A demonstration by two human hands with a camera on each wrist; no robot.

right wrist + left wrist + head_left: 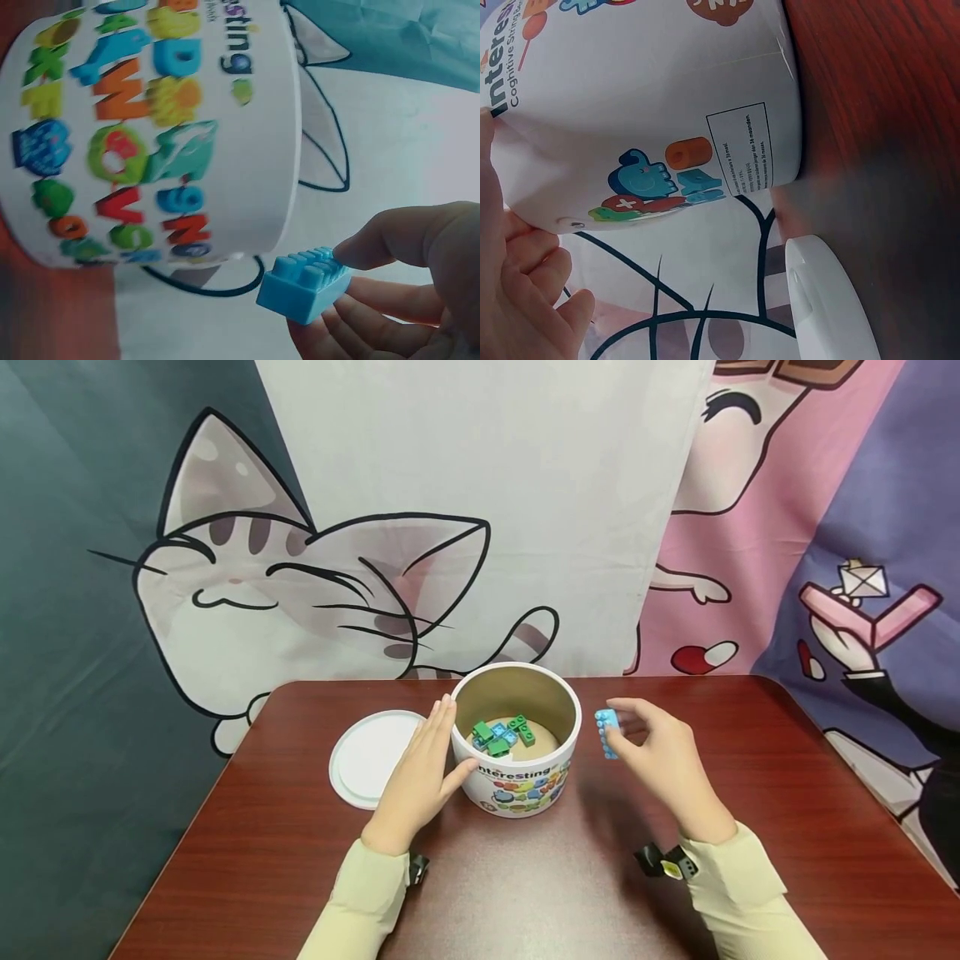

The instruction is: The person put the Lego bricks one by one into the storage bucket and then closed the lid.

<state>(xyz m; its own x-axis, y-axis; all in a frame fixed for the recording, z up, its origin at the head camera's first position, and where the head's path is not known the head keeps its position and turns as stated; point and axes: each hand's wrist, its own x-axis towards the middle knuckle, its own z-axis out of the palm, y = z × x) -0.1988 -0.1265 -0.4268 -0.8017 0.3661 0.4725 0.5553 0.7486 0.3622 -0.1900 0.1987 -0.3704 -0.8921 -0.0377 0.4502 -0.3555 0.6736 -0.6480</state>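
A white round tub (517,789) with printed pictures stands on the table, its top uncovered. Several green and blue toy bricks (498,739) lie on its floor. My left hand (423,768) rests against the tub's left side, fingers straight along the wall and thumb toward the front; in the left wrist view the fingers (544,262) touch the wall near the rim. To the right of the tub, my right hand (660,756) pinches a light blue building brick (607,733) between thumb and fingers. The right wrist view shows the brick's studs (307,266) beside the tub's rim.
A white round lid (367,756) lies flat on the brown table (502,893), left of the tub and partly behind my left hand. A cloth backdrop (480,460) with cartoon animals hangs beyond the table's far edge.
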